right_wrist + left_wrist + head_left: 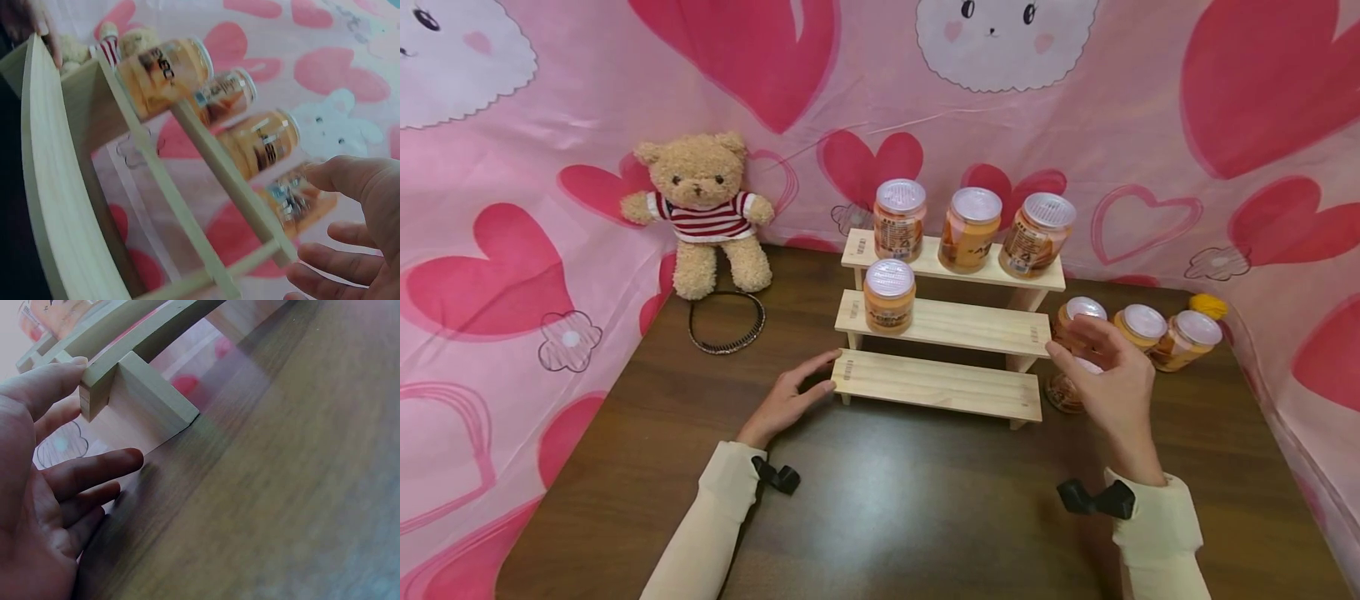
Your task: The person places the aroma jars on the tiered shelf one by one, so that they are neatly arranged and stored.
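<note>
A three-step wooden display rack [947, 379] stands in the middle of the table. My left hand [786, 404] touches the left end of its lowest step, thumb and a finger at the corner and the other fingers loosely extended below in the left wrist view. My right hand [1112, 383], fingers relaxed and holding nothing, is over a group of jars with orange contents and pale lids at the rack's right, partly hiding a front jar [1063, 396]. Three such jars stand on the top step, including a middle jar [972, 229]. Another jar [890, 300] sits at the left of the middle step.
Behind the right hand are more jars, among them a rightmost jar [1187, 342], with a yellow object [1208, 306] beyond. A teddy bear [700, 208] in a striped shirt leans on the pink heart-print cloth [865, 100] at back left. A dark hairband [727, 342] lies before it.
</note>
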A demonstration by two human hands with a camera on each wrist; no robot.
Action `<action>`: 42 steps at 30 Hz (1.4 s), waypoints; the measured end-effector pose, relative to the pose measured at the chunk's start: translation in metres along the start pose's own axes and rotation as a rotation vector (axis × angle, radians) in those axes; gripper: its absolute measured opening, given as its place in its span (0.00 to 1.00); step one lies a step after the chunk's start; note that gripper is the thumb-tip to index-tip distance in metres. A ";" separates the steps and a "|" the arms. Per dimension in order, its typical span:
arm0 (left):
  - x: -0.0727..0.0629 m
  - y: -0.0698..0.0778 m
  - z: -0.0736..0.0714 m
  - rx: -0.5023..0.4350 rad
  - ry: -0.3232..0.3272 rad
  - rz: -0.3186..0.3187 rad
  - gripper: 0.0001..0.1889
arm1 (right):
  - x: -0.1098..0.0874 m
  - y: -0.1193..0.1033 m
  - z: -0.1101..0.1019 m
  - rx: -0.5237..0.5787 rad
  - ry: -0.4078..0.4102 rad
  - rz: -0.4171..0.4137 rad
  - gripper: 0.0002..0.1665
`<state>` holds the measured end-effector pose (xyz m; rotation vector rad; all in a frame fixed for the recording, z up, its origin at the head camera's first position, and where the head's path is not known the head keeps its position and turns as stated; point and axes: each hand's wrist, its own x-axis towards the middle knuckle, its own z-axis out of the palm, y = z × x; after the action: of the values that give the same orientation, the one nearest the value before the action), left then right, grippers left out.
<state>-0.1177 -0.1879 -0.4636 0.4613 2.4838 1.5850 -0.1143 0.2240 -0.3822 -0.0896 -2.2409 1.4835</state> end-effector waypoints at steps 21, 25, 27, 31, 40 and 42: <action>-0.001 0.002 -0.001 0.002 0.001 0.006 0.26 | -0.017 0.056 -0.046 -0.300 0.131 0.093 0.28; 0.004 -0.017 0.002 0.011 0.004 0.004 0.27 | -0.018 0.068 -0.049 -0.335 0.060 0.174 0.32; 0.006 -0.025 0.003 0.015 0.009 0.008 0.27 | -0.019 0.071 -0.049 -0.341 0.029 0.213 0.34; 0.008 -0.035 0.005 0.006 0.016 0.020 0.27 | -0.022 0.076 -0.046 -0.338 -0.014 0.267 0.36; 0.007 -0.037 0.004 -0.014 0.022 0.037 0.26 | -0.023 0.087 -0.037 -0.302 -0.033 0.283 0.42; 0.007 -0.037 0.004 -0.012 0.020 0.037 0.26 | -0.024 0.088 -0.034 -0.299 -0.015 0.273 0.42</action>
<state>-0.1300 -0.1969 -0.4987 0.4950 2.4934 1.6255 -0.0960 0.2836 -0.4574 -0.4960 -2.5273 1.2642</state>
